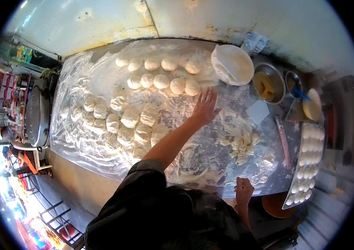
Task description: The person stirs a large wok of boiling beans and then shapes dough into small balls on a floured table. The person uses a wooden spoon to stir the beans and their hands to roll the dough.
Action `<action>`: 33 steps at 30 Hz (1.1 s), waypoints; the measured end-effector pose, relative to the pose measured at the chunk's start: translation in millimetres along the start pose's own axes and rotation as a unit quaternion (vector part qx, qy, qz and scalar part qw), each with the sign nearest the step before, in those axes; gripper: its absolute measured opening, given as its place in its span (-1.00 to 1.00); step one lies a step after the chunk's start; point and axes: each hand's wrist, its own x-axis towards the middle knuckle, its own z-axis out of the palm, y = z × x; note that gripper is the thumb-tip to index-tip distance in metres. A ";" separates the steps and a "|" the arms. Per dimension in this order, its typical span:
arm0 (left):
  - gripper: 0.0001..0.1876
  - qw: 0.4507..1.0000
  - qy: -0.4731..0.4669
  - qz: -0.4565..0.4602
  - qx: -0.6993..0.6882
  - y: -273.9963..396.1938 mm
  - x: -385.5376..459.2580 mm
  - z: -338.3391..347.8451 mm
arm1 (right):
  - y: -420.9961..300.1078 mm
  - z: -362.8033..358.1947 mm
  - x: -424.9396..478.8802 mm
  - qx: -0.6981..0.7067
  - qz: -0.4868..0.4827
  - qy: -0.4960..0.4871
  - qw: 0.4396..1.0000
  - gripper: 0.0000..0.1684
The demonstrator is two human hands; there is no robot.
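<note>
My left hand [206, 106] reaches out palm down, fingers extended, over the floured metal tabletop [192, 159]. Its fingertips are right beside the end dough ball [192, 87] of the nearer back row; whether they touch it I cannot tell. Another row of round dough balls [152, 64] lies behind that one. Larger, rougher dough lumps [130, 117] sit left of my forearm, which hides part of the group. By the table's front edge, my right hand [244, 186] is curled with nothing visible in it. Beyond it lies a heap of small dough scraps [242, 147].
A white flour bowl [232, 65] stands at the back, beside a steel bowl [268, 83] with yellow contents. To the right are a white square scraper [257, 111], a rolling pin [283, 142] and a tray of dough balls [308, 156]. A large round metal appliance [36, 117] adjoins the left edge.
</note>
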 end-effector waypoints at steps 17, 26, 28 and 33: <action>-0.66 0.995 0.017 0.092 0.023 -92.7 -90.4 -198.6 | -41.2 39.7 -22.8 0.130 -0.077 -0.020 0.988 -0.56; -0.38 0.981 -0.131 0.126 0.062 52.0 -229.8 -82.5 | -36.5 43.5 -38.1 0.128 -0.076 -0.061 0.987 -0.58; -0.22 0.985 -0.150 0.073 0.045 70.8 -240.6 -95.8 | -37.9 40.3 -38.1 0.101 -0.083 -0.078 0.988 -0.58; -0.07 0.978 -0.197 0.066 0.007 60.6 -225.8 -67.9 | -37.9 63.3 -18.6 0.091 -0.078 -0.104 0.987 -0.64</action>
